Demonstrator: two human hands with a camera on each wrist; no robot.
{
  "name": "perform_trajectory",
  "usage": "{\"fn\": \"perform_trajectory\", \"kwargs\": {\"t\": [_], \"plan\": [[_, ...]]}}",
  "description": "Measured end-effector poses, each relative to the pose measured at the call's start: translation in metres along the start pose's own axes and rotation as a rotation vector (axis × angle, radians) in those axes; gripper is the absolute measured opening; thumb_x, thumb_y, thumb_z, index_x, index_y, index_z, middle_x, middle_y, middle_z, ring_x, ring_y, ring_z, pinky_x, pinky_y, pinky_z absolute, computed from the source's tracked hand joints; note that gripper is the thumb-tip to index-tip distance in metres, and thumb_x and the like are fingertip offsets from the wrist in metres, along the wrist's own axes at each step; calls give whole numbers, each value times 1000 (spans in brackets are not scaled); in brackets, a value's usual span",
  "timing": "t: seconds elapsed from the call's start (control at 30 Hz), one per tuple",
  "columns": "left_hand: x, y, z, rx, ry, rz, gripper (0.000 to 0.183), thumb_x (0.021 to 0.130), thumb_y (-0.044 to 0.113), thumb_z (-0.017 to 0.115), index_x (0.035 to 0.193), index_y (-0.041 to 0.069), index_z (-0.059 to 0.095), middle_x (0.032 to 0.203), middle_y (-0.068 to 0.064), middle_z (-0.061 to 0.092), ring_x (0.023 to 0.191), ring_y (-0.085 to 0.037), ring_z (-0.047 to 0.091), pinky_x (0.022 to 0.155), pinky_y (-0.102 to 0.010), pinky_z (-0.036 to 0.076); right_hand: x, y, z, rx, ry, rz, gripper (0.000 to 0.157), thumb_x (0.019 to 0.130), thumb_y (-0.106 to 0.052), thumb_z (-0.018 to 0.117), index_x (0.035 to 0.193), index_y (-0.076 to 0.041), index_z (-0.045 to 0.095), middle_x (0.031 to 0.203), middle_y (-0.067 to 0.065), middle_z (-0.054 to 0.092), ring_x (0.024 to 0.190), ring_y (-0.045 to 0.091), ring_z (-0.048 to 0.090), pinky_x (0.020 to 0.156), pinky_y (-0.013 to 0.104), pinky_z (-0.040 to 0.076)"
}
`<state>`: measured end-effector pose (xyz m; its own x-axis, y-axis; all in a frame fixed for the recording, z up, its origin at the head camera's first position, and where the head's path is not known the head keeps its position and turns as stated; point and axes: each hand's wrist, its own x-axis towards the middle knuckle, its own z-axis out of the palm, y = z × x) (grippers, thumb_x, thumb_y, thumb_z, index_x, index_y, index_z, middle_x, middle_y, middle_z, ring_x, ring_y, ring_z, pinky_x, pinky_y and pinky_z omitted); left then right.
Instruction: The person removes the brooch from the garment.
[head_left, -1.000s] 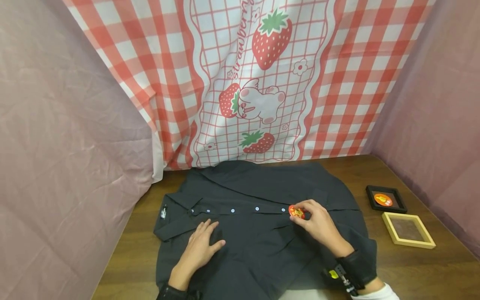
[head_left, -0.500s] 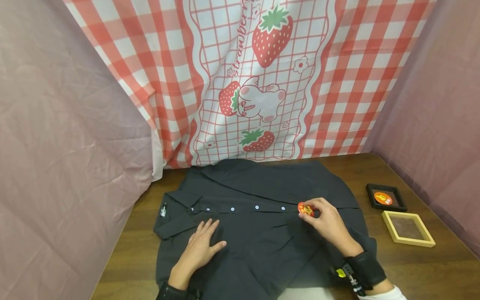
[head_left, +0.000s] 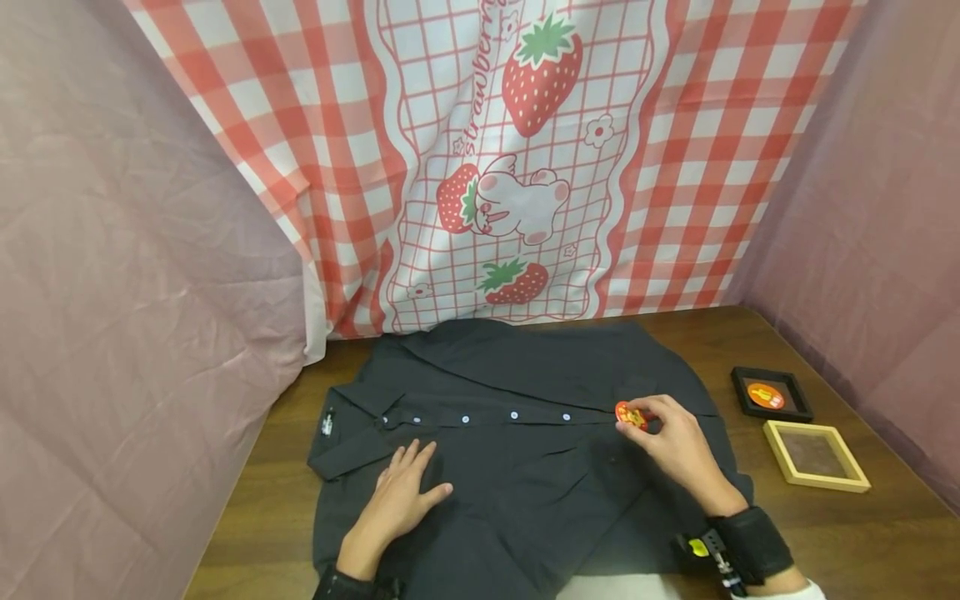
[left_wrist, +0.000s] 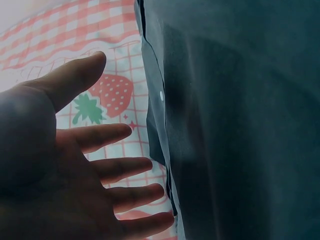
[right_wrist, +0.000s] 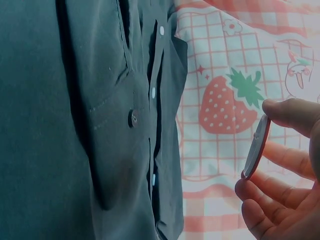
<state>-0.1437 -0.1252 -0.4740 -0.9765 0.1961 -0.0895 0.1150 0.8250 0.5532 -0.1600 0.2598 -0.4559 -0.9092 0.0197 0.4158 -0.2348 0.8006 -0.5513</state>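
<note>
A dark button-up shirt (head_left: 480, 467) lies spread on the table, its collar (head_left: 352, 433) to the left and a row of pale buttons running across it. My right hand (head_left: 675, 446) pinches a round red-and-yellow badge (head_left: 632, 415) between thumb and fingers, over the shirt just right of the last visible pale button (head_left: 566, 417). The right wrist view has the badge edge-on, its grey back (right_wrist: 256, 149) towards the shirt. Fingers spread, my left hand (head_left: 401, 496) lies over the shirt front near the collar, holding nothing.
Towards the table's right side sits a black frame (head_left: 741, 400) with an orange round disc (head_left: 767, 396) in it. A pale yellow frame (head_left: 787, 467) lies just nearer. A red-checked strawberry cloth (head_left: 525, 200) hangs behind, with pink cloth (head_left: 150, 292) at the sides.
My right hand has slid to the right along the button line with the badge, away from the last pale button. The left hand has stayed in place.
</note>
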Motion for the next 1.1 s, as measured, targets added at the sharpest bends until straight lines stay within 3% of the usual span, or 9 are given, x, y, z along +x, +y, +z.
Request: {"fn": "perform_trajectory", "kwargs": {"t": [0.4,0.63,0.93,1.1], "plan": [[-2,-2,-3,-17,-1,-1,65,89,34,69,143,5,47,153,-28,34,141,-52,28,110,-69,26,4,5,-10,-31,21,9,32,76,-19,83,102,-3,72,98,14,65,83,25,60,64,25,44],[2,-1,-7,-12,21,3,64,89,34,69,142,6,48,152,-27,36,141,-51,28,110,-68,27,8,9,-19,-41,75,-12,31,75,-18,84,100,-4,72,95,14,66,81,25,60,63,27,44],[-1,-3,-4,-10,19,11,64,88,34,69,142,6,49,151,-27,38,140,-52,30,109,-68,27,4,18,-27,-47,87,2,31,73,-17,84,99,-4,72,94,15,67,77,27,62,60,24,45],[-2,-4,-2,5,14,5,63,88,34,69,141,7,49,151,-27,38,140,-52,30,109,-68,27,1,25,-30,-67,110,11,31,72,-19,85,98,-6,73,93,13,68,75,20,59,60,23,44]]}}
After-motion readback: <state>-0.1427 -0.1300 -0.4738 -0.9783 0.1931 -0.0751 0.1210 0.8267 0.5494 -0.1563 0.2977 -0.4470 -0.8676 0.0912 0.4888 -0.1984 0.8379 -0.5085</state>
